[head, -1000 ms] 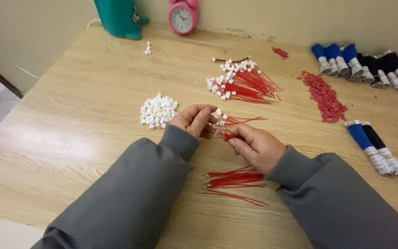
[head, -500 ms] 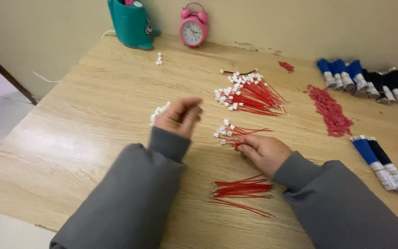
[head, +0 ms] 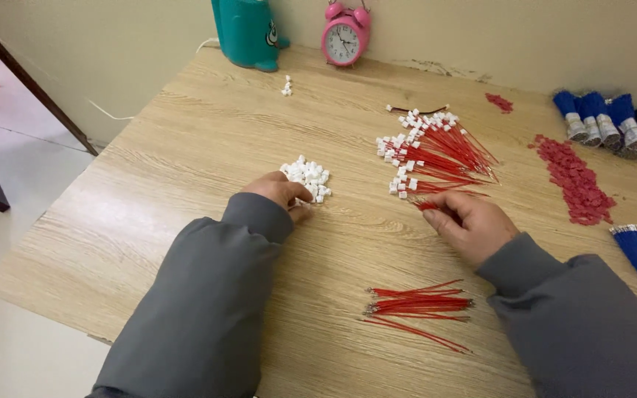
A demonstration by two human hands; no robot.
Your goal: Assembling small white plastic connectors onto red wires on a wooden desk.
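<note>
Nearest the person, on the pale wood-grain table (head: 186, 169), lies a loose bundle of thin red wires with bare ends (head: 418, 306), untouched, between the two grey sleeves; beyond it the right hand (head: 470, 221) rests knuckles up, fingers curled and pinched narrow on a red wire whose end shows at the fingertips, just beside the nearer edge of the fanned heap of red wires fitted with small white plugs (head: 436, 151); the left hand (head: 282, 193) lies palm down with fingers bent, their tips touching the little pile of white plastic plug housings (head: 307, 177); whether it has one pinched cannot be told, the fingers hide it; the step in hand looks like picking a housing to fit to the held wire, which would call for bringing both hands together over the bare table between the piles; farther off lie a strip of small red bits (head: 573, 177), blue and black wire bundles (head: 606, 125), a pink alarm clock (head: 345, 33) and a teal container (head: 248, 29) by the wall.
</note>
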